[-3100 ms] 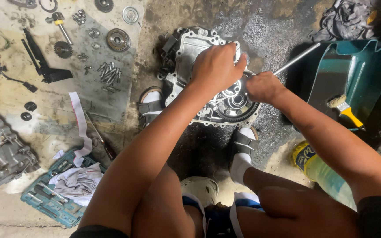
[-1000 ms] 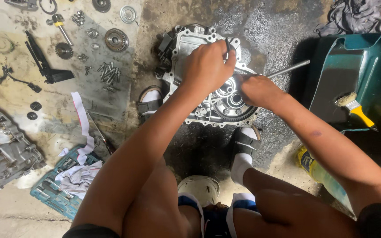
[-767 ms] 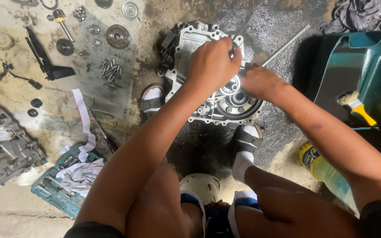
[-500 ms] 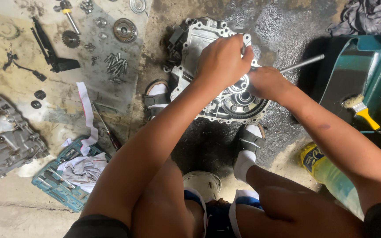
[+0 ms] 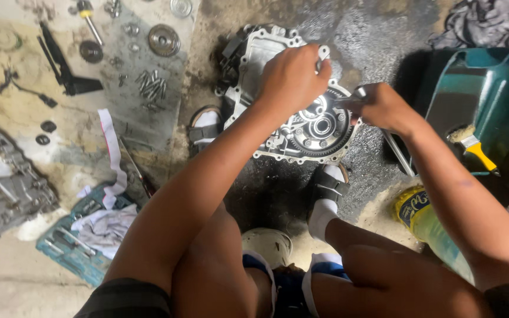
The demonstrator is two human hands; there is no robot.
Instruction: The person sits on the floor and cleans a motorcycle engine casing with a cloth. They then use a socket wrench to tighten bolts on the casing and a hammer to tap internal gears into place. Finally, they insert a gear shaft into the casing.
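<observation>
While the metal gearbox casing [image 5: 293, 118] lies on the oily floor [image 5: 278, 188] between the person's sandalled feet, the left hand [image 5: 293, 76] presses on its upper edge, fingers curled shut, and the right hand [image 5: 384, 106] grips a slim metal rod [image 5: 399, 153] beside the casing's ring gear [image 5: 325, 126].

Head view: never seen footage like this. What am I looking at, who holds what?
No machine here: a person wears a camera on the head, looking down at their own arms and knees. They crouch over a metal gear housing on a grimy floor. The left hand presses on the housing's top; the right hand grips a metal rod at its edge. Left of it lie loose bolts, a gear and a tool tray. At right: a teal tub with a brush, and a yellow bottle.
</observation>
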